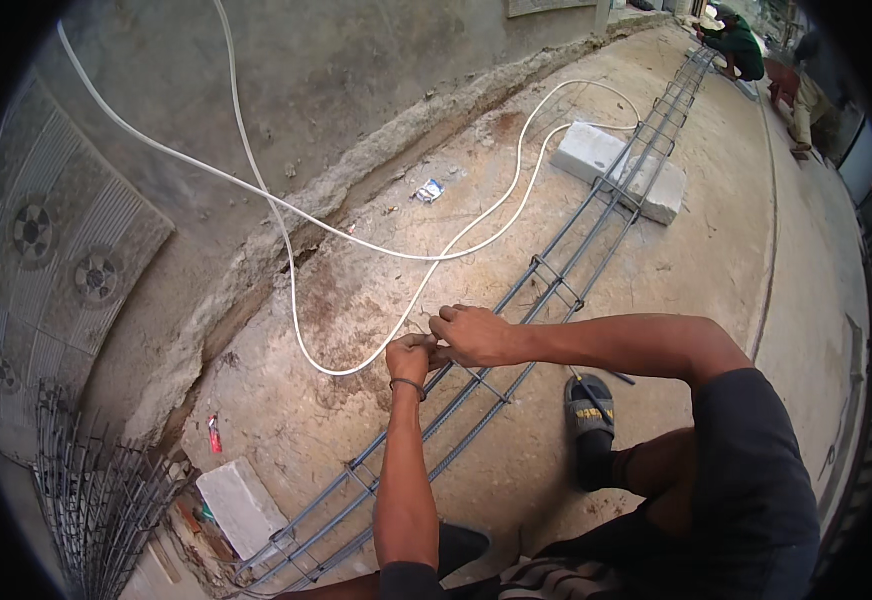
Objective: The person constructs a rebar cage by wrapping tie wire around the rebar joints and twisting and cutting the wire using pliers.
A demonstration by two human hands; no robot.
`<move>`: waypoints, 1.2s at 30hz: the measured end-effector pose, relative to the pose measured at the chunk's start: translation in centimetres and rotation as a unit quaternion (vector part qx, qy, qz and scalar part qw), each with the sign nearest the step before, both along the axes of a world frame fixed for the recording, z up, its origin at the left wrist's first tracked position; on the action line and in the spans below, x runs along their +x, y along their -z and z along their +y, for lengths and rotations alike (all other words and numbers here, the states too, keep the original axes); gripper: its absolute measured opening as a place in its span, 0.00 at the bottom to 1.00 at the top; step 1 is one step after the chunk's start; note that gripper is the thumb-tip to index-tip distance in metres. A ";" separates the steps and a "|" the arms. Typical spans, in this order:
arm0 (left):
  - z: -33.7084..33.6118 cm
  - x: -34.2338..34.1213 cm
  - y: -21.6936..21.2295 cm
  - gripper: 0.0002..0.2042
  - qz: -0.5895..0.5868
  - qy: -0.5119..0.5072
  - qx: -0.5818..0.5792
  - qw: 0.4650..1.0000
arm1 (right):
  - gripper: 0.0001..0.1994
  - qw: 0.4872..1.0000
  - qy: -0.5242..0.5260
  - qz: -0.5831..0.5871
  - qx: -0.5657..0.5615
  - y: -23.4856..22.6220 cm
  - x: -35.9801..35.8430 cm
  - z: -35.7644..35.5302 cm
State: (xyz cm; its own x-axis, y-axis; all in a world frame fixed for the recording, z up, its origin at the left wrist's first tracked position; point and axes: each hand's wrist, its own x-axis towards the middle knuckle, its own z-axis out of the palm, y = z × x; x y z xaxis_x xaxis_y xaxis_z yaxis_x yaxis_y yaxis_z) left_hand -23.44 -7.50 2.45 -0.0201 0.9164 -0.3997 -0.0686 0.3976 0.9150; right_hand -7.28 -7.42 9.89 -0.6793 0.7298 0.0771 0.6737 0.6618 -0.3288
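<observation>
A long rebar cage [476, 412] of steel bars and square stirrups runs diagonally from the lower left to the far upper right. Over its left side, at a stirrup, my two hands meet. My left hand [411, 356] is closed, its fingertips pinched against the right hand's fingers. From the right, my right hand [473, 337] reaches across the bars with its fingers bent and closed. Thin wire-like strands show faintly by the fingertips, but what the fingers hold is too small and hidden to make out.
Concrete blocks [624, 170] prop the cage at the far end; another block [243, 508] lies lower left. A white cable [356, 246] loops over the ground. Bundled rods [86, 500] stand by the wall. My sandalled foot [590, 410] is right of the cage. A person [739, 48] crouches far off.
</observation>
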 end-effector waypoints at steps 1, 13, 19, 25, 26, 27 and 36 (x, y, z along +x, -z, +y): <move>0.1 0.1 0.0 0.05 0.001 0.002 0.001 1.000 | 0.16 0.997 0.021 -0.029 -0.061 2.0 0.6 -0.5; -2.2 1.3 3.6 0.12 -0.241 -0.165 -0.013 0.956 | 0.10 0.993 0.014 0.103 -0.062 6.1 1.6 -1.8; -5.8 3.7 2.6 0.10 -0.142 -0.261 0.133 0.945 | 0.12 0.944 0.135 0.196 -0.227 7.0 1.9 0.1; -8.7 7.5 2.5 0.06 0.102 -0.235 0.235 0.938 | 0.09 0.974 -0.088 -0.111 -0.179 5.9 -0.8 6.2; -8.3 7.2 3.0 0.05 0.261 -0.176 0.354 0.881 | 0.09 0.973 -0.088 -0.113 -0.183 5.1 -2.0 6.4; -8.1 7.1 3.5 0.05 0.408 -0.107 0.457 0.783 | 0.08 0.962 -0.143 -0.167 -0.164 4.2 -3.1 6.5; 1.2 7.7 0.9 0.14 0.524 0.212 0.330 0.756 | 0.09 0.953 -0.166 -0.242 0.068 1.3 -6.3 7.8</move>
State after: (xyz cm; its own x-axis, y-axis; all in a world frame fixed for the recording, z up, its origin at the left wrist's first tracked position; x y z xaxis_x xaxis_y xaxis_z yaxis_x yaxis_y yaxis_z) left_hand -15.76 -6.33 1.58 0.3432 0.9219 0.1799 0.8365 -0.3871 0.3878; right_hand -13.59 0.34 8.54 -0.8510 0.4740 -0.2262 0.4706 0.8794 0.0722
